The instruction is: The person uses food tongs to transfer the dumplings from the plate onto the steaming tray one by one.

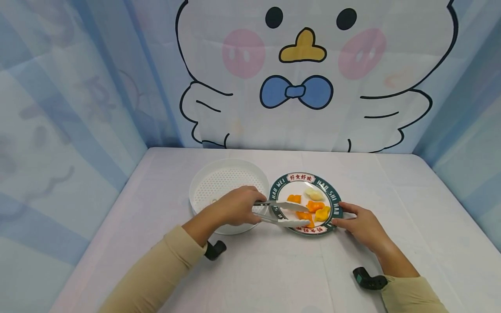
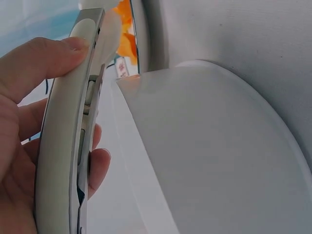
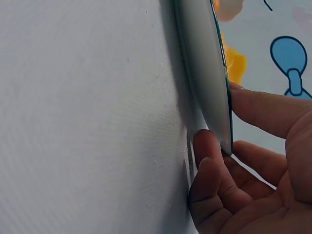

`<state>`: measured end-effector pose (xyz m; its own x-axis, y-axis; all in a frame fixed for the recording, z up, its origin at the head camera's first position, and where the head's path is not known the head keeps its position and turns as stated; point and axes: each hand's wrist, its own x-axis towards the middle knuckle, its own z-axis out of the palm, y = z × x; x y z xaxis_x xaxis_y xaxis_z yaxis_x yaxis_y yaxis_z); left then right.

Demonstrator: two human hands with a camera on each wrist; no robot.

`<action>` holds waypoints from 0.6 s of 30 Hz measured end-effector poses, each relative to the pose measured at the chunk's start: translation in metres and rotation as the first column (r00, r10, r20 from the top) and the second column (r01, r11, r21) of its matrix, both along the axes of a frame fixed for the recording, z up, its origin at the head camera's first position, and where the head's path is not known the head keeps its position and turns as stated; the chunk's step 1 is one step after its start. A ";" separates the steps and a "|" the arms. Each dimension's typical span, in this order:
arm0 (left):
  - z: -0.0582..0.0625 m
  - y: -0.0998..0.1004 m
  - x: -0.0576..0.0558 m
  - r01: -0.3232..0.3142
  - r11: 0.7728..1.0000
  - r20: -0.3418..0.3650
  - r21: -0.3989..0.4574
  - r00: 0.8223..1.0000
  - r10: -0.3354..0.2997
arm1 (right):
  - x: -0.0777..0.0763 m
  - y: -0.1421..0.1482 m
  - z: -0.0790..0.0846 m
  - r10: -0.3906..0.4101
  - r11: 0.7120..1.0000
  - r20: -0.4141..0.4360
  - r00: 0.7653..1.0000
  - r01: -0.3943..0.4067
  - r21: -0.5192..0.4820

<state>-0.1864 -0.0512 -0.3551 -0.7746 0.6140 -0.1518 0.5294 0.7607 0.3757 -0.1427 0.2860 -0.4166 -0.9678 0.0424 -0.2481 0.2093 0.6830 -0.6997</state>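
Nearest me on the surface [image 1: 289, 269] are the person's tan sleeves [image 1: 156, 261]. From my remote seat, I see the right hand [image 1: 362, 224] pinching the near-right rim of a green-edged plate [image 1: 335, 198], some fingers tucked underneath. The left hand [image 1: 242, 205] has its fingers wrapped around the tongs [image 1: 287, 223], whose tips are parted over the plate; I can't tell if they touch a piece. Orange pieces [image 1: 315, 206], a yellow piece [image 1: 322, 214] and a pale piece [image 1: 314, 194] lie on the plate. Just left sits a white perforated tray [image 1: 219, 182]; behind hangs a cartoon backdrop [image 1: 242, 113].
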 end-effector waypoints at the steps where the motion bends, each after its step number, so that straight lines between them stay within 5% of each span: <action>1: 0.000 0.000 0.000 0.001 1.000 0.000 0.001 1.000 -0.001 | 0.000 0.000 0.000 -0.001 1.000 0.001 1.000 0.001 0.000; 18: 0.005 -0.013 0.002 0.013 0.998 -0.021 0.062 1.000 -0.011 | 0.000 -0.001 0.000 0.001 1.000 0.003 1.000 -0.001 -0.001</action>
